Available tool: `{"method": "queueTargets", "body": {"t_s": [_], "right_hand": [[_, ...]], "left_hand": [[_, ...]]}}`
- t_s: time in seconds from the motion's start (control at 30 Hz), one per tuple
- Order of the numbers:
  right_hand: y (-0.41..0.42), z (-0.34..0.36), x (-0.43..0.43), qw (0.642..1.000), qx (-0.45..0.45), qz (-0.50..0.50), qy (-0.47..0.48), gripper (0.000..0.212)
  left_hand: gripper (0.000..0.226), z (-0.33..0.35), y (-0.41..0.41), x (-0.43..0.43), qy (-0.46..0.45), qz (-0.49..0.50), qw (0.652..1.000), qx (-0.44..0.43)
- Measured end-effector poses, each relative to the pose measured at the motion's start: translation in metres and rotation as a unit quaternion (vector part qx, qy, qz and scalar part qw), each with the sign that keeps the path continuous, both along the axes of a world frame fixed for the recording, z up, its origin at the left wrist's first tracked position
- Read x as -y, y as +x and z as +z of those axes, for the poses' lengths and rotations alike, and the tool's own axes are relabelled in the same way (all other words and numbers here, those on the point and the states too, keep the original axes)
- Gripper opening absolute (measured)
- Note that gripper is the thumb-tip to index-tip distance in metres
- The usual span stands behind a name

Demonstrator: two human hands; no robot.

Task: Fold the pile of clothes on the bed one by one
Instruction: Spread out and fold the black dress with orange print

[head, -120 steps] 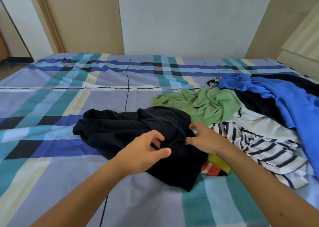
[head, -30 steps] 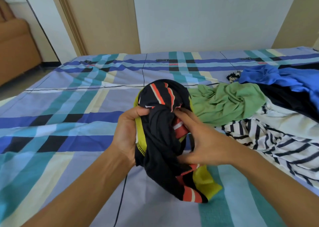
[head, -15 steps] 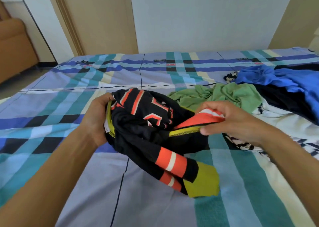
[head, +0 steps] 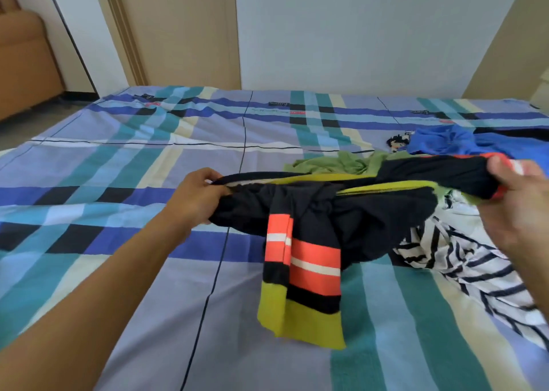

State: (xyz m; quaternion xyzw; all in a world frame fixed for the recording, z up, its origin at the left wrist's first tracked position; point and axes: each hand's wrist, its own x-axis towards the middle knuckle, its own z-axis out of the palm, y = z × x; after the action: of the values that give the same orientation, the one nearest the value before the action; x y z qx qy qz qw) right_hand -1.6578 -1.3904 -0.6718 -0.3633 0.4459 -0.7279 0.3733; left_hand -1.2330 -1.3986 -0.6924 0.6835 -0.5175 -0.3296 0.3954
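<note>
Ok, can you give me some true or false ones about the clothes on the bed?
1. The left hand and right hand both hold the black top. True.
2. The green shirt lies on the floor. False: it lies on the bed, behind the black top.
3. The striped cloth has dark and white stripes. True.
4. The blue cloth is neatly folded. False: it lies crumpled.
</note>
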Motion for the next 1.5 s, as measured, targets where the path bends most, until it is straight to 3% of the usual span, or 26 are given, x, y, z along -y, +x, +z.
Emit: {"method": "queueTargets", "body": {"t_s": [0.07,0.13,0.2,0.23,0.3,0.33,0.37,0.43,0.53,0.67,0.7,0.77,0.8,0.87,0.9,0.97,1.03,1.1,1.2,1.3,1.4,1.5], "right_hand": [[0.004,-0.011,0.003,0.960,-0.255,-0.041,0.111,0.014],[0.017,-0.024,0.001,0.859,-0.435,0.082,0.257,0.035],[0.037,-0.027,-0.003,0.733,-0.610,0.134,0.270,0.056],[0.048,-0.025,-0.005,0.701,-0.671,0.117,0.214,0.058],[0.078,-0.017,-0.010,0.732,-0.664,0.140,0.059,0.045],[0.092,-0.015,-0.013,0.755,-0.625,0.197,0.028,0.039],[0.104,-0.013,-0.017,0.754,-0.604,0.257,0.022,0.036],[0.114,-0.022,-0.021,0.705,-0.616,0.346,0.054,0.033],[0.116,-0.031,-0.025,0.634,-0.668,0.370,0.123,0.047],[0.121,-0.015,-0.031,0.592,-0.643,0.448,0.188,0.021],[0.123,-0.013,-0.034,0.583,-0.632,0.470,0.198,0.029],[0.128,-0.014,-0.038,0.592,-0.637,0.459,0.181,0.045],[0.130,-0.018,-0.038,0.612,-0.651,0.421,0.154,0.042],[0.130,-0.027,-0.032,0.646,-0.693,0.302,0.109,0.017],[0.131,-0.031,-0.031,0.650,-0.709,0.255,0.102,0.018],[0.134,-0.039,-0.028,0.628,-0.739,0.218,0.112,0.056],[0.142,-0.046,-0.028,0.589,-0.774,0.200,0.120,0.087],[0.148,-0.054,-0.024,0.585,-0.782,0.185,0.110,0.100],[0.147,-0.062,-0.021,0.654,-0.722,0.206,0.092,0.084],[0.144,-0.060,-0.023,0.691,-0.665,0.268,0.095,0.060],[0.142,-0.059,-0.027,0.687,-0.657,0.308,0.041,0.080],[0.145,-0.051,-0.032,0.671,-0.678,0.301,0.005,0.110]], "left_hand": [[0.018,-0.016,-0.007,-0.006,-0.009,-0.048,0.980,0.191],[0.050,-0.025,-0.016,-0.019,0.033,-0.124,0.918,0.375],[0.077,-0.024,-0.026,-0.029,0.005,-0.204,0.885,0.419],[0.078,-0.020,-0.033,-0.034,-0.042,-0.246,0.890,0.382],[0.056,-0.013,-0.046,-0.043,-0.147,-0.297,0.901,0.281],[0.041,-0.012,-0.053,-0.046,-0.174,-0.309,0.899,0.255],[0.032,-0.012,-0.059,-0.049,-0.180,-0.323,0.896,0.247],[0.032,-0.018,-0.066,-0.055,-0.151,-0.359,0.884,0.260],[0.038,-0.027,-0.063,-0.055,-0.095,-0.355,0.892,0.264],[0.028,-0.028,-0.062,-0.051,-0.098,-0.290,0.881,0.359],[0.036,-0.028,-0.064,-0.052,-0.116,-0.275,0.872,0.388],[0.064,-0.031,-0.070,-0.054,-0.164,-0.258,0.844,0.441],[0.077,-0.032,-0.072,-0.054,-0.181,-0.255,0.829,0.464],[0.089,-0.039,-0.071,-0.046,-0.171,-0.257,0.820,0.483],[0.088,-0.043,-0.070,-0.041,-0.135,-0.260,0.834,0.467],[0.075,-0.053,-0.068,-0.030,-0.064,-0.271,0.871,0.405],[0.053,-0.060,-0.071,-0.025,-0.051,-0.261,0.891,0.369],[0.040,-0.061,-0.073,-0.020,-0.039,-0.257,0.902,0.344],[0.029,-0.053,-0.070,-0.013,0.026,-0.263,0.939,0.222],[0.044,-0.035,-0.058,-0.012,0.172,-0.250,0.953,0.014],[0.061,-0.017,-0.052,-0.016,0.206,-0.279,0.914,-0.212],[0.044,0.003,-0.053,-0.019,0.190,-0.274,0.903,-0.271]]}}
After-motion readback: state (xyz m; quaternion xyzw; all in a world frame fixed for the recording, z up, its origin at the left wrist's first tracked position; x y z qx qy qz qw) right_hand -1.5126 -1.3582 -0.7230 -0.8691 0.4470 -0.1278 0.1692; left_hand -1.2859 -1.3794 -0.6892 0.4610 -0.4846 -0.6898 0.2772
